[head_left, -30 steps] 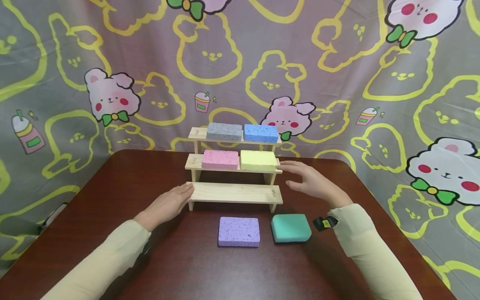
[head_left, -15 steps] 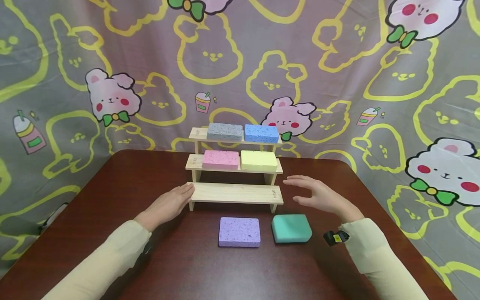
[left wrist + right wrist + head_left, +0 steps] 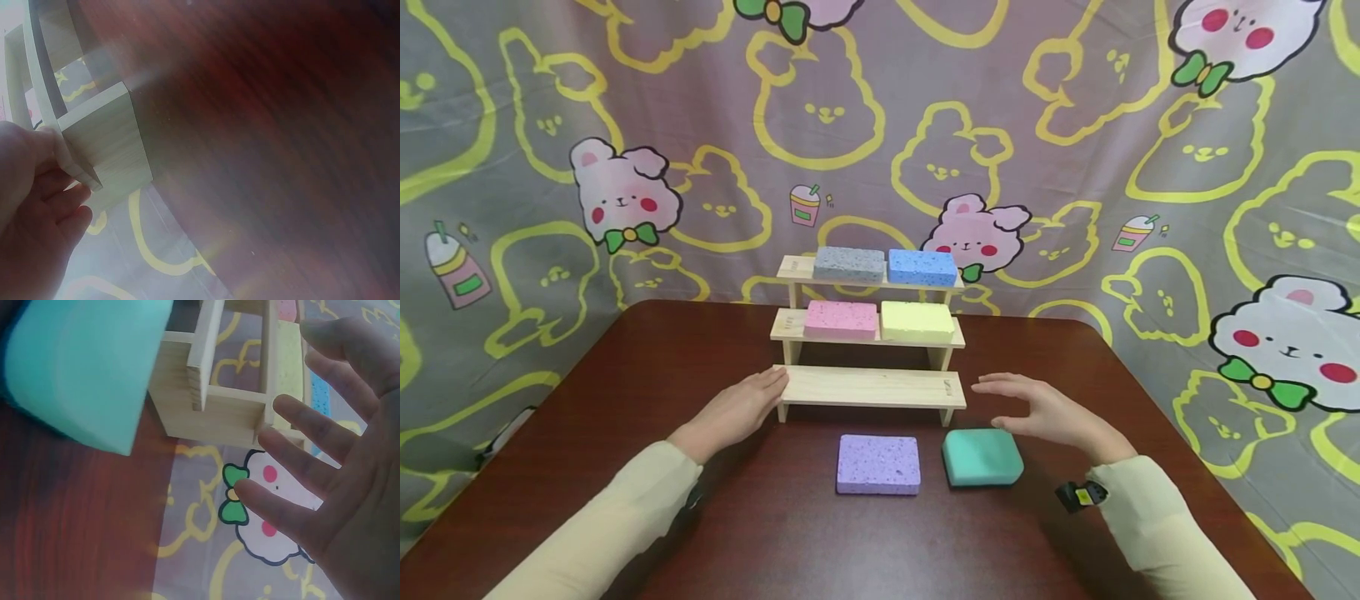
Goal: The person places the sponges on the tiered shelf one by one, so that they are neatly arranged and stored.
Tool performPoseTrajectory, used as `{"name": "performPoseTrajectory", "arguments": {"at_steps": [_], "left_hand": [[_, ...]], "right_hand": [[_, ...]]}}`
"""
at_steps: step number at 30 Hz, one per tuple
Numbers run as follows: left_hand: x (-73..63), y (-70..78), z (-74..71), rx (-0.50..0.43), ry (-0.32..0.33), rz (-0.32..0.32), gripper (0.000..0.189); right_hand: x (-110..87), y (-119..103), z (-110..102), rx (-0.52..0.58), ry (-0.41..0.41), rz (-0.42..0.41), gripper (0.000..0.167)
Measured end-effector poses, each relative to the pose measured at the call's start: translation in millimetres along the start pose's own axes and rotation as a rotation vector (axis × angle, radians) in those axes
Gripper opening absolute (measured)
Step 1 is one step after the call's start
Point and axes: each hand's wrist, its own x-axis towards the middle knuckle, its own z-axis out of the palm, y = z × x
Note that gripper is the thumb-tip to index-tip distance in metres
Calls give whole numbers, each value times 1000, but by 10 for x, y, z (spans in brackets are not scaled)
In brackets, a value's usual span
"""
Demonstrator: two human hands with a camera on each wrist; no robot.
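A three-tier wooden stand [image 3: 857, 386] stands on the table. My left hand [image 3: 732, 415] holds the left end of its lowest board; in the left wrist view, fingertips [image 3: 70, 203] show against the board's end. Pink [image 3: 840, 320] and yellow [image 3: 917, 322] sponges lie on the middle tier, grey [image 3: 848, 265] and blue [image 3: 922, 267] ones on the top tier. In front of the stand, a purple sponge [image 3: 877, 463] and a teal sponge [image 3: 982, 457] lie flat on the table. My right hand [image 3: 1051, 417] hovers just behind and right of the teal sponge, fingers spread, holding nothing.
The dark reddish-brown table [image 3: 760, 533] reaches back to a grey curtain [image 3: 865, 100] printed with cartoon animals. A small black device [image 3: 1081, 497] sits at my right wrist. In the right wrist view, the teal sponge [image 3: 81, 369] looms close at upper left.
My right hand has moved away from the yellow sponge, down and slightly right, toward the teal sponge. My left hand and the sponges have stayed in place.
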Motion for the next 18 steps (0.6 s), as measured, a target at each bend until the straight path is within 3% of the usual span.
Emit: {"name": "performPoseTrajectory", "arguments": {"at_steps": [18], "left_hand": [[-1, -5, 15, -4, 16, 2, 34]], "right_hand": [[-107, 151, 276, 59, -71, -76, 46]]}}
